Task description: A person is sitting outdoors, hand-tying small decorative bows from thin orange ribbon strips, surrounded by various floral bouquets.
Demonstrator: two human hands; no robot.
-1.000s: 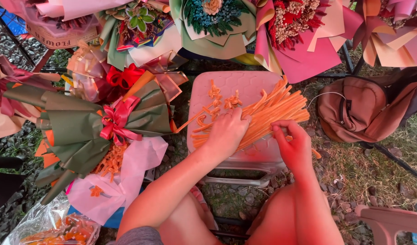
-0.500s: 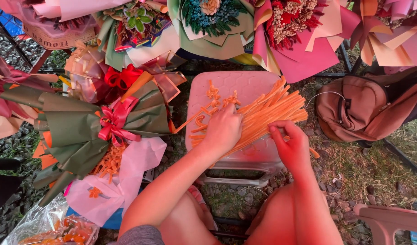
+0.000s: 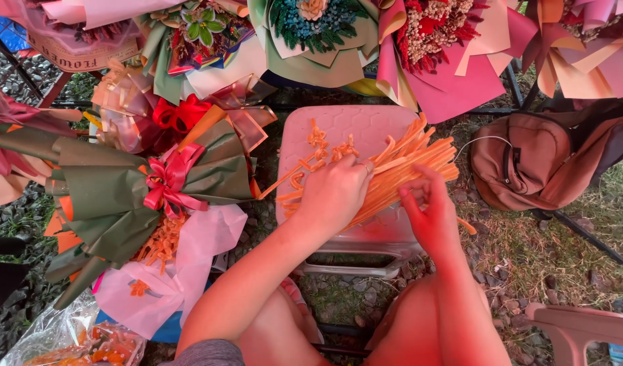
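**A:** What had changed since a second earlier?

**B:** Very little. The left hand [image 3: 335, 193] had stayed pressed on the bundle of orange strips [image 3: 399, 173], while the right hand [image 3: 430, 210] had slid slightly in along the bundle's near edge. The stray curled pieces [image 3: 318, 139] lay where they were.

**A:** Where did the strips sit?

**B:** Fanned across the pale pink plastic stool [image 3: 352, 125] serving as a bench, their far ends pointing up and to the right, past the stool's edge.

**A:** And the fingers?

**B:** The left hand's fingers were curled down over the strips, holding them flat. The right hand's fingers were pinched at the strips' near side; I could not tell whether they held a single strip or only touched the edge.

**A:** Which step would you call it?

**B:** Gathering and evening up the strips, I judged. The next move would call for a firm left-hand hold while the right teased one strip free without scattering the rest.

**A:** Any packages or signs?

**B:** A green-wrapped bouquet with a pink ribbon [image 3: 166, 183] lay left of the stool, pink wrapping paper [image 3: 203, 237] below it. A banner with dark lettering [image 3: 88, 51] hung at upper left, a clear plastic bag [image 3: 61, 335] sat at lower left, and a brown backpack [image 3: 528, 159] rested at right.
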